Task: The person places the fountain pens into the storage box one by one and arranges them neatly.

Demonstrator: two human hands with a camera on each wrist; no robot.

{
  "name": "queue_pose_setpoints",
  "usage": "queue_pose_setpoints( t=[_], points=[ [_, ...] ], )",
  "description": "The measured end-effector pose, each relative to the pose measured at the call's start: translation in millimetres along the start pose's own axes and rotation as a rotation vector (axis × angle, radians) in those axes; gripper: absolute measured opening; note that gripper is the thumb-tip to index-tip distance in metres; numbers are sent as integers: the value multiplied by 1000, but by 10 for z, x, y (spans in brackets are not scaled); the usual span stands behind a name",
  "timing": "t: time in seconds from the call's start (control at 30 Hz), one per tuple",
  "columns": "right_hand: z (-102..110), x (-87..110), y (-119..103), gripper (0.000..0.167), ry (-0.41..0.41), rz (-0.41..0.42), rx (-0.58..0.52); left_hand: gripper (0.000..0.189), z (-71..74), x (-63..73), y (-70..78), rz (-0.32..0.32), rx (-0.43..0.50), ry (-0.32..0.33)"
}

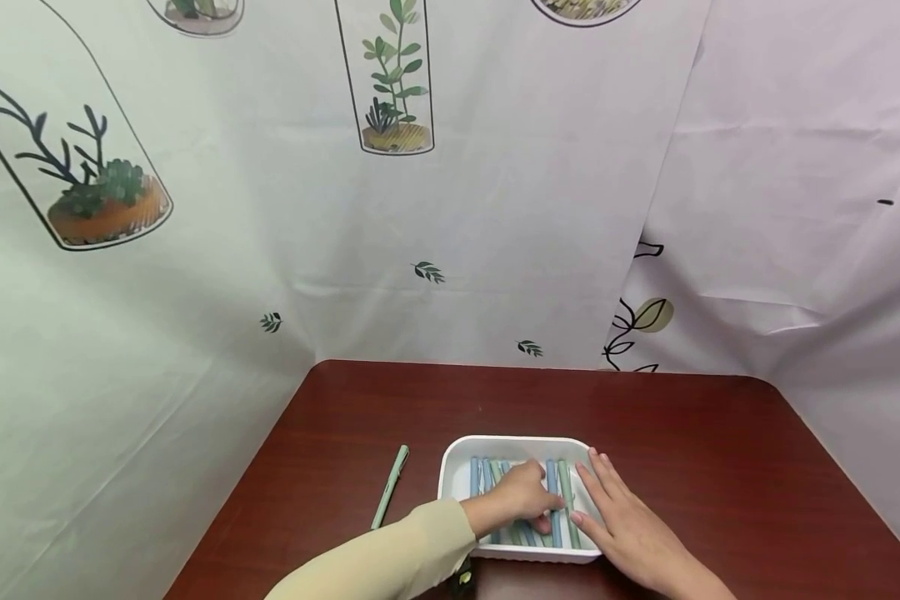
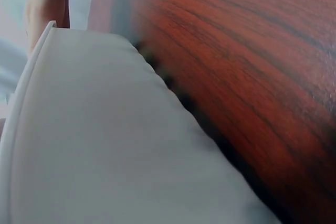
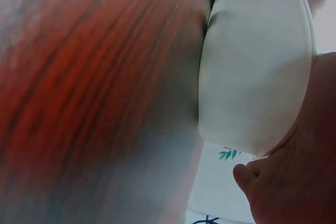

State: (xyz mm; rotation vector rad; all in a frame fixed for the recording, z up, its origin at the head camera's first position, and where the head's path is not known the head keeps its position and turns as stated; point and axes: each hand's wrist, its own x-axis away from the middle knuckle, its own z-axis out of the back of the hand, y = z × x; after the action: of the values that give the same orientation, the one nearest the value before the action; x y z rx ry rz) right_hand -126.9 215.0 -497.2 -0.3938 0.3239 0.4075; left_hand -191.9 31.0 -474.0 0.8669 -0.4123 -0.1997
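Observation:
A white tray (image 1: 521, 556) holds several slim pens in pale blue and green, lying side by side lengthwise. My left hand (image 1: 523, 494) reaches in over the middle pens, fingers bent downward; whether it pinches one is hidden. To its right lie a blue pen (image 1: 552, 477) and a green pen (image 1: 565, 479). My right hand (image 1: 630, 525), fingers straight and spread, rests against the tray's right rim. In the left wrist view, the tray wall (image 2: 115, 124) covers most of the hand. The right wrist view has the hand (image 3: 299, 182) along the tray's wall (image 3: 257, 61).
A single green pen (image 1: 390, 486) lies on the dark red wooden table (image 1: 330, 450), left of the tray. Behind the table hangs a pale curtain (image 1: 495, 250) printed with plants. Something small and dark (image 1: 462, 575) shows under the left sleeve.

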Motion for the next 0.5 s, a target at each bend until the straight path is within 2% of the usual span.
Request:
queue_pose_setpoints(
  t=[0.1,0.27,0.4,0.5],
  points=[
    [-7,-4,-9,67,-13,-7,-3,51,16,1,-13,5,-31,-12],
    [2,-22,-18,69,-48,-36,-10,47,64,18,-16,-20,-79,-3],
    [17,-33,-32,70,-85,-69,8,44,153,70,-19,-79,-53,38],
    [25,-36,-37,71,-91,-74,23,47,279,135,-20,-141,-29,83]
  ],
)
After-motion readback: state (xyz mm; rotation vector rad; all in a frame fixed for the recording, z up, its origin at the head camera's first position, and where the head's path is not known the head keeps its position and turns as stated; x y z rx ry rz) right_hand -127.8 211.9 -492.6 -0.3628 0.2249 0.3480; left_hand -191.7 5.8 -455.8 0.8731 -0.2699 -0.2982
